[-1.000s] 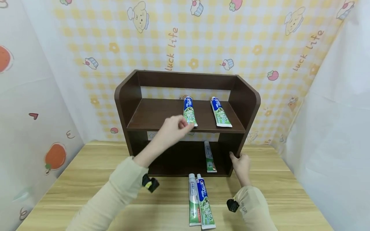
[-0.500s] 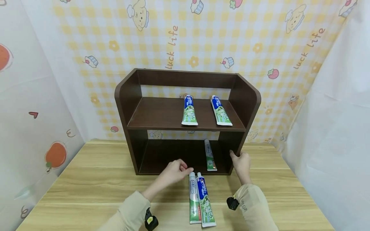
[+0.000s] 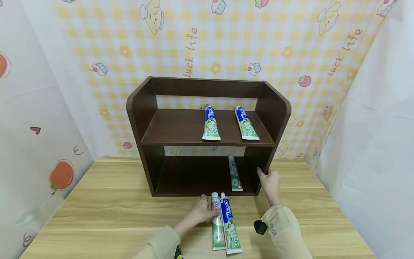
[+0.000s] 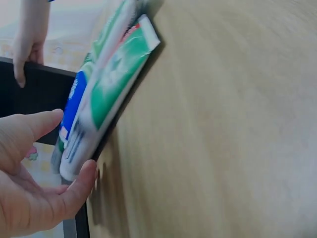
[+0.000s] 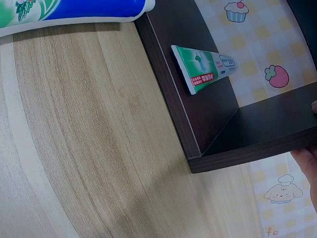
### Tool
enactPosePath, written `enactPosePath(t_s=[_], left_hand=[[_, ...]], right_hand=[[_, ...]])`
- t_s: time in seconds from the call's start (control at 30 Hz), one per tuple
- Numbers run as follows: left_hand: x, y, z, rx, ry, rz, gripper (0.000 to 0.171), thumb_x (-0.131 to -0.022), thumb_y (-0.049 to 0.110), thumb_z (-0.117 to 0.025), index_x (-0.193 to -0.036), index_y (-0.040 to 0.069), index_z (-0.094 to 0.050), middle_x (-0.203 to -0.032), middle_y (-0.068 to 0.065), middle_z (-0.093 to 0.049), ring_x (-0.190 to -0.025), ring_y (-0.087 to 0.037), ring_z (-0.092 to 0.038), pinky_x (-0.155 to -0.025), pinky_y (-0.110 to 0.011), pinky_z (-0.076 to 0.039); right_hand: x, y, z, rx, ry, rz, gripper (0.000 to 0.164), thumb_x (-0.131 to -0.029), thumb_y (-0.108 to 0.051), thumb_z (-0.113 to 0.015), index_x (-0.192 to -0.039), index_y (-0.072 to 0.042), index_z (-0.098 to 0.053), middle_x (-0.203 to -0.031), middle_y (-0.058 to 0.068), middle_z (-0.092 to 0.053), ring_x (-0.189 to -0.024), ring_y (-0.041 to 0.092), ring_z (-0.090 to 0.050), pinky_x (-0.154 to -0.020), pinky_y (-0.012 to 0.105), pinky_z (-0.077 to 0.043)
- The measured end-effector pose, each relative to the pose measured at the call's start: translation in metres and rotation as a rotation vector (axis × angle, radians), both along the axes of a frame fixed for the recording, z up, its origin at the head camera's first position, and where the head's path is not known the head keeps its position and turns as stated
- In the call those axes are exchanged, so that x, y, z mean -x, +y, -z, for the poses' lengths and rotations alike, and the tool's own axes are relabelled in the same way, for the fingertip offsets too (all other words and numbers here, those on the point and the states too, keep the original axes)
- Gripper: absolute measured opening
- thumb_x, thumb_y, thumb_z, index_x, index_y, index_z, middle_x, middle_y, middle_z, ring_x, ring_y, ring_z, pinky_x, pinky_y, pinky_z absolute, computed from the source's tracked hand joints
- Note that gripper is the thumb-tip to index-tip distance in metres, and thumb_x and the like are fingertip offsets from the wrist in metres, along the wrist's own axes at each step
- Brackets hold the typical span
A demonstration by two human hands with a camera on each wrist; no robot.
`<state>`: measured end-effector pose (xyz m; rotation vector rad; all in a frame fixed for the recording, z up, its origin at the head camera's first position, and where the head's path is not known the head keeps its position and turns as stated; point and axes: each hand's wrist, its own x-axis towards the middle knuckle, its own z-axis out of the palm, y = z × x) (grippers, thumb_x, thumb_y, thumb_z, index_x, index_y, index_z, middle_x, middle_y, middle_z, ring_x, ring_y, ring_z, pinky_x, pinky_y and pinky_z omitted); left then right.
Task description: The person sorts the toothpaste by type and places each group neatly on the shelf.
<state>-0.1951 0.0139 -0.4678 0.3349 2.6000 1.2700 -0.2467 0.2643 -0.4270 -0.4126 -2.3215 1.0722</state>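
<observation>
A white-and-green toothpaste tube (image 3: 218, 232) lies on the table beside a blue-and-green toothpaste tube (image 3: 230, 230), their caps toward the shelf. My left hand (image 3: 199, 212) is at the cap end of the white-and-green tube; in the left wrist view its thumb and fingers (image 4: 81, 183) spread either side of the tubes. My right hand (image 3: 270, 183) grips the right side panel of the dark brown two-tier shelf (image 3: 207, 145). Two blue-and-green tubes, a left one (image 3: 211, 124) and a right one (image 3: 246, 124), lie on the upper tier. Another white-and-green tube (image 3: 235, 174) lies on the lower tier.
The shelf stands on a wood-grain table (image 3: 97, 208) in front of a yellow checked backdrop (image 3: 220, 43). White sheets hang at the left (image 3: 38, 118) and right (image 3: 365, 118).
My left hand has come down from the left tube on the upper tier to the tubes on the table. My right hand has stayed on the shelf's side panel.
</observation>
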Motion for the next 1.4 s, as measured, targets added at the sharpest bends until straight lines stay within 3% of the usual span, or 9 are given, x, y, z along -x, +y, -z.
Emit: enactPosePath(t_s=[0.1,0.17,0.3,0.4,0.47,0.53,0.73,1.07,1.4], left_hand=[[-0.002,0.003,0.003,0.017,0.000,-0.012,0.089,-0.075,0.028,-0.073,-0.128,-0.025,-0.025,-0.131,-0.044,-0.030,-0.103,-0.045,-0.053,-0.091,-0.051,-0.047],[-0.003,0.005,0.004,0.019,0.009,-0.007,0.088,-0.074,0.027,-0.074,-0.126,-0.027,-0.027,-0.133,-0.047,-0.021,-0.113,-0.052,-0.044,-0.098,-0.055,-0.039],[-0.003,0.007,0.006,0.018,0.048,0.026,0.056,-0.075,0.025,-0.073,-0.103,-0.021,-0.054,-0.127,-0.047,-0.033,-0.111,-0.052,-0.046,-0.097,-0.057,-0.039],[-0.004,0.009,0.007,0.014,0.041,0.050,0.031,-0.078,0.023,-0.070,-0.083,-0.006,-0.062,-0.105,-0.035,-0.055,-0.086,-0.039,-0.060,-0.077,-0.048,-0.053],[-0.005,0.010,0.007,0.007,0.029,0.058,0.025,-0.079,0.021,-0.069,-0.079,-0.003,-0.061,-0.089,-0.022,-0.060,-0.070,-0.028,-0.060,-0.061,-0.037,-0.054],[-0.006,0.011,0.007,-0.010,0.003,0.063,0.023,-0.079,0.019,-0.068,-0.080,-0.003,-0.060,-0.077,-0.011,-0.056,-0.057,-0.018,-0.055,-0.047,-0.027,-0.048],[-0.006,0.015,0.004,-0.030,-0.048,0.065,0.018,-0.080,0.014,-0.067,-0.079,-0.003,-0.061,-0.066,-0.007,-0.060,-0.051,-0.014,-0.056,-0.044,-0.025,-0.048],[-0.002,0.016,0.002,0.012,-0.127,0.060,0.023,-0.082,0.016,-0.066,-0.066,0.002,-0.057,-0.054,-0.006,-0.058,-0.036,-0.011,-0.051,-0.037,-0.024,-0.048],[-0.002,0.011,0.013,-0.129,-0.153,0.064,0.017,-0.086,0.014,-0.061,-0.079,-0.003,-0.059,-0.063,-0.007,-0.061,-0.043,-0.012,-0.055,-0.041,-0.025,-0.051]], right_hand=[[0.000,-0.001,0.000,0.007,-0.006,-0.003,0.035,-0.081,-0.016,-0.065,-0.054,0.005,-0.057,-0.040,-0.001,-0.047,-0.038,0.010,-0.037,-0.038,0.023,-0.033],[0.000,-0.001,0.000,0.014,-0.008,-0.003,0.034,-0.081,-0.017,-0.065,-0.055,0.005,-0.057,-0.041,-0.001,-0.048,-0.039,0.010,-0.037,-0.038,0.023,-0.033],[-0.001,-0.001,-0.001,0.018,-0.010,-0.008,0.036,-0.081,-0.017,-0.065,-0.054,0.004,-0.055,-0.039,-0.004,-0.044,-0.038,0.009,-0.035,-0.037,0.023,-0.031],[0.000,0.000,-0.001,0.010,-0.011,0.001,0.039,-0.081,-0.017,-0.065,-0.050,-0.001,-0.049,-0.038,-0.007,-0.038,-0.036,0.007,-0.033,-0.037,0.022,-0.029],[0.000,-0.001,-0.001,0.006,-0.012,0.006,0.041,-0.081,-0.018,-0.065,-0.048,-0.003,-0.045,-0.037,-0.008,-0.036,-0.036,0.007,-0.031,-0.036,0.022,-0.028],[0.000,-0.001,-0.001,0.003,-0.004,0.014,0.042,-0.081,-0.018,-0.065,-0.047,-0.004,-0.044,-0.038,-0.007,-0.036,-0.037,0.008,-0.031,-0.036,0.022,-0.028],[0.001,-0.001,0.000,-0.013,0.005,0.029,0.041,-0.080,-0.018,-0.066,-0.048,-0.003,-0.045,-0.039,-0.004,-0.037,-0.039,0.011,-0.031,-0.038,0.023,-0.028],[0.002,0.001,0.001,0.004,-0.028,0.010,0.047,-0.083,-0.020,-0.064,-0.048,-0.009,-0.034,-0.039,-0.006,-0.026,-0.037,0.009,-0.025,-0.037,0.022,-0.023],[0.005,0.001,0.000,0.008,-0.018,0.001,0.047,-0.083,-0.019,-0.064,-0.046,-0.008,-0.037,-0.036,-0.008,-0.028,-0.034,0.006,-0.025,-0.035,0.021,-0.022]])
